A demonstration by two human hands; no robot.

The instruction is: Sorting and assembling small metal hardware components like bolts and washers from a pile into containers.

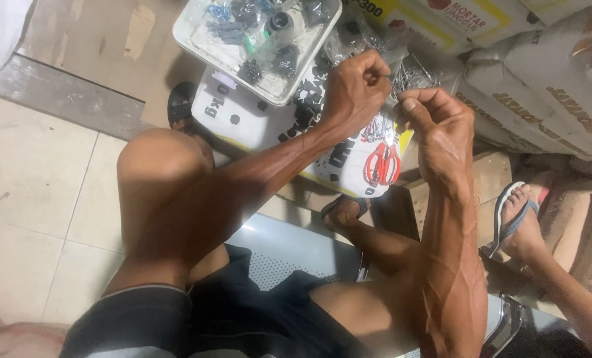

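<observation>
Two hands are raised close together over a white printed sack: the left hand [357, 85] is closed in a fist, the right hand [436, 119] pinches with thumb and fingers, and both grip a small clear plastic bag of metal nails [394, 79] stretched between them. Red-handled scissors [382, 164] lie on the white sack [243, 119] just below the hands, near its right edge. At the sack's far edge sits a white tray [196, 36] holding small bagged dark hardware parts.
</observation>
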